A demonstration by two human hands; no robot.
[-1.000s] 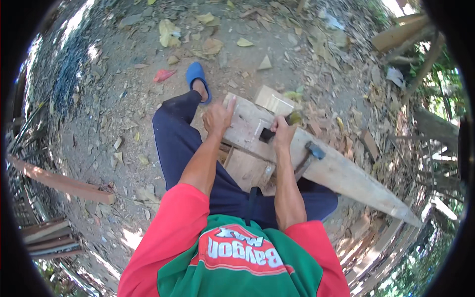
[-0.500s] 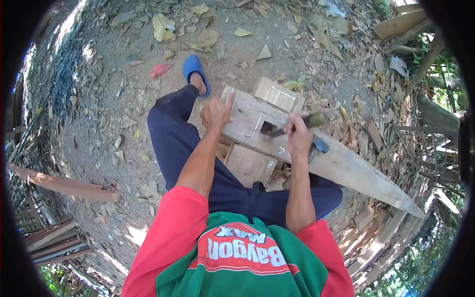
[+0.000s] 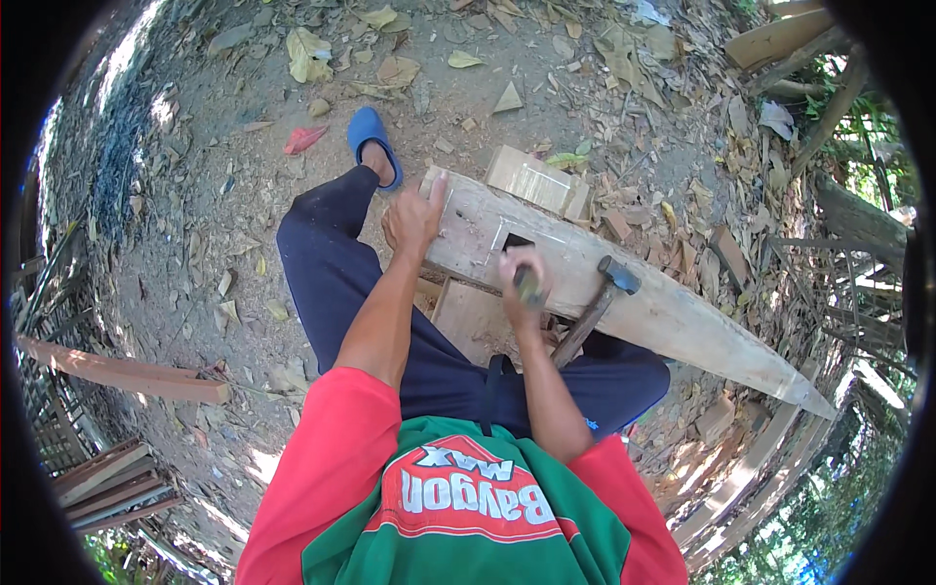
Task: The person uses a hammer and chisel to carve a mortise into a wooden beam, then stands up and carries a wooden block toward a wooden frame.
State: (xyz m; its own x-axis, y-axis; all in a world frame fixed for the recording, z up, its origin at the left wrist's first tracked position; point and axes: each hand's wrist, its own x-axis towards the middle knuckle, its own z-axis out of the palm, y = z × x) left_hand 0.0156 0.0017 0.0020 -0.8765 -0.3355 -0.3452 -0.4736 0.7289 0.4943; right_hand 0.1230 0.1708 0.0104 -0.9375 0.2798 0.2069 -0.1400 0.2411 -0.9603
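Note:
A long weathered plank point(image 3: 682, 331) with a square hole and pale marked lines lies across my lap over wooden blocks point(image 3: 468, 317). My left hand point(image 3: 414, 214) grips its near-left end, fingers over the edge. Just below the hole, my right hand point(image 3: 525, 285) is closed around a tool with a greenish handle point(image 3: 529, 285); motion blurs it and its working end is hidden. To the right of that hand a hammer point(image 3: 619, 276) rests on the plank. Another marked wood block point(image 3: 531, 183) lies beyond the plank.
My blue-shod foot point(image 3: 370, 141) is stretched out on dirt strewn with leaves and chips. A reddish board point(image 3: 127, 370) lies at the left, above stacked planks point(image 3: 112, 487). Branches and boards point(image 3: 819, 117) crowd the right side, with more boards at the lower right.
My right hand and its tool have swung down and left to below the hole, the handle now pointing toward me. The hammer shows more fully. My left hand still grips the plank end.

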